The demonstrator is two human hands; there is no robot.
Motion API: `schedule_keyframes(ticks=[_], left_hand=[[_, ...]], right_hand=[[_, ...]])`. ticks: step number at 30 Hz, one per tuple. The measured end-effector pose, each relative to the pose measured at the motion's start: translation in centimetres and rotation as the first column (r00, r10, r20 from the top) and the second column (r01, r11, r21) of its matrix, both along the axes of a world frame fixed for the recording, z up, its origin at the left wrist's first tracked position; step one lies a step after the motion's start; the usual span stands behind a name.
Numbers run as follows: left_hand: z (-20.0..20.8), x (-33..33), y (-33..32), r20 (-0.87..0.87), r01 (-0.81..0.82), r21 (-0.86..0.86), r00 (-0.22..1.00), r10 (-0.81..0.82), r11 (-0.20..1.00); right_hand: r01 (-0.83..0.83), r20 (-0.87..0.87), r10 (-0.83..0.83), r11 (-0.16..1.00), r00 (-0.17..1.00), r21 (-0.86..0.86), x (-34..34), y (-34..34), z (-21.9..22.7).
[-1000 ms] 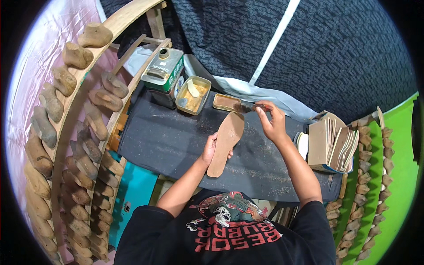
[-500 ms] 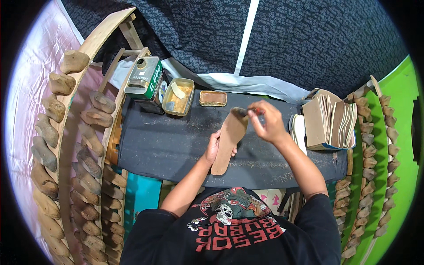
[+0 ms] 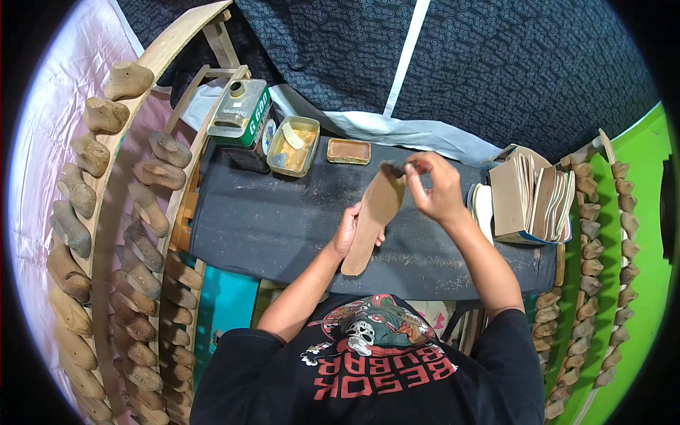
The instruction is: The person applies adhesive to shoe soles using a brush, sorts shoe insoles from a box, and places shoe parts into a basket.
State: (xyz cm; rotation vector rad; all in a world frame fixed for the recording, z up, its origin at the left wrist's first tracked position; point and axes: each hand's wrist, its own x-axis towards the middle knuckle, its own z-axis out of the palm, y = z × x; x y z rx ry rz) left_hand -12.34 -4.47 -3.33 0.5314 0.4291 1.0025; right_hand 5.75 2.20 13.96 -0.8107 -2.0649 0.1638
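Observation:
My left hand (image 3: pixel 346 232) is closed around the middle of a brown insole (image 3: pixel 377 216), with the thumb on its near face and fingertips showing past the right edge. The insole is held tilted above the table, its wide end pointing away from me. In my right hand (image 3: pixel 440 191) a small brush (image 3: pixel 394 170) is pinched between thumb and fingers. Its dark bristles touch the far tip of the insole. Most of the brush handle is hidden by my fingers.
The dark-covered table (image 3: pixel 283 227) carries a metal can (image 3: pixel 248 117), a yellowish tub (image 3: pixel 314 163) and a small brown-filled tin (image 3: pixel 348 151) at the back. A cardboard box (image 3: pixel 508 198) of insoles stands right, beside pale soles (image 3: pixel 482 212). Racks of wooden shoe lasts (image 3: pixel 71 237) flank both sides.
The brush has moved slightly outward to the insole's far tip, with my right hand beside it. My left hand keeps its hold on the insole. The whole view has shifted a little.

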Motion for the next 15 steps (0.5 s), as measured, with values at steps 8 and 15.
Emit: schedule_keyframes(ticks=[8,15], left_hand=[[-0.5,-0.1,0.5,0.006,-0.019,-0.023,1.000,0.019,1.000],[0.2,0.4,0.3,0.031,0.021,0.031,0.999,-0.022,0.999]], right_hand=[[-0.174,0.034,0.178,0.980,0.983,-0.097,-1.1,-3.8,-0.8],[-0.057,0.030,0.057,0.998,0.998,0.007,-0.1,-1.5,0.7]])
